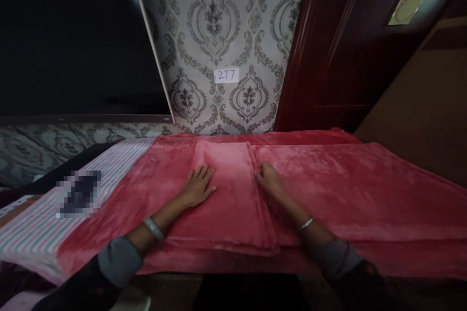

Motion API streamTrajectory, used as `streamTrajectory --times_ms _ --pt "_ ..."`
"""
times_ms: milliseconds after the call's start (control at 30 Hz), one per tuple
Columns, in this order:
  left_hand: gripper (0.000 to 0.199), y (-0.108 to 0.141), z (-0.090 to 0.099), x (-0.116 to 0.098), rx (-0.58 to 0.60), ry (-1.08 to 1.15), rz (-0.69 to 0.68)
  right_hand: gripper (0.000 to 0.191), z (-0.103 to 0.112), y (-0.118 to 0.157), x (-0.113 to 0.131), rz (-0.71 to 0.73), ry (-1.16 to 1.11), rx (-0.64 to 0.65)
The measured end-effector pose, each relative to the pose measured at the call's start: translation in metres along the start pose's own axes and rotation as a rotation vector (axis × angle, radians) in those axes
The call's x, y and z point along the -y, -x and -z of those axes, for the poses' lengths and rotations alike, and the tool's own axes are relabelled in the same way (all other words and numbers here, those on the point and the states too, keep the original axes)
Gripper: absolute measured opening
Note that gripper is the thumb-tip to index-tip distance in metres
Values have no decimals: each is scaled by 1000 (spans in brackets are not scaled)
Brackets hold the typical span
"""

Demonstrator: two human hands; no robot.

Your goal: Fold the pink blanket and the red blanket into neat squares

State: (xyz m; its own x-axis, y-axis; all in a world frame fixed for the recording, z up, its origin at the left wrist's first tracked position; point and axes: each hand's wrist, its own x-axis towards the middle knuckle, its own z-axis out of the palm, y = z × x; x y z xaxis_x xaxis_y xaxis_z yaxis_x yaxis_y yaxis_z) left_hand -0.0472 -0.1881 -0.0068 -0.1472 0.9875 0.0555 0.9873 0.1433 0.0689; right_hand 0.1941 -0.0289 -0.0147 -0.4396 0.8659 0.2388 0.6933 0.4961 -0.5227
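Observation:
A pink-red plush blanket (328, 189) is spread over a long surface, with one section folded over into a layered panel near the middle. My left hand (197, 187) lies flat on that folded panel, fingers spread. At the panel's right edge, my right hand (267, 177) has its fingers curled together against the fabric. Whether a bit of the edge is pinched between them is too small to make out.
Left of the blanket lies a striped cloth (36, 228) with a blurred dark object (80, 194) on it. A large black screen (73, 43) stands behind at the left. Patterned wallpaper bears a paper label (226, 76) reading 277. A dark red wooden panel (339, 34) rises at the right.

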Motion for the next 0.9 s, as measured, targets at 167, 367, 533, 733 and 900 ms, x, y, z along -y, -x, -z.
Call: streamTrajectory --times_ms 167,367,533,733,900 --pt "62 -39 34 14 -54 44 56 58 -13 -36 64 373 67 94" --pt "59 -87 25 8 -48 -70 207 63 -49 -70 104 343 118 284" --pt "57 -84 -11 3 -171 -182 156 61 -63 -69 74 298 227 220" --pt "58 -82 -7 3 -129 -161 166 70 -51 -75 49 111 327 184" --pt "58 -81 -6 1 -128 -123 166 71 -43 -78 43 15 372 215"
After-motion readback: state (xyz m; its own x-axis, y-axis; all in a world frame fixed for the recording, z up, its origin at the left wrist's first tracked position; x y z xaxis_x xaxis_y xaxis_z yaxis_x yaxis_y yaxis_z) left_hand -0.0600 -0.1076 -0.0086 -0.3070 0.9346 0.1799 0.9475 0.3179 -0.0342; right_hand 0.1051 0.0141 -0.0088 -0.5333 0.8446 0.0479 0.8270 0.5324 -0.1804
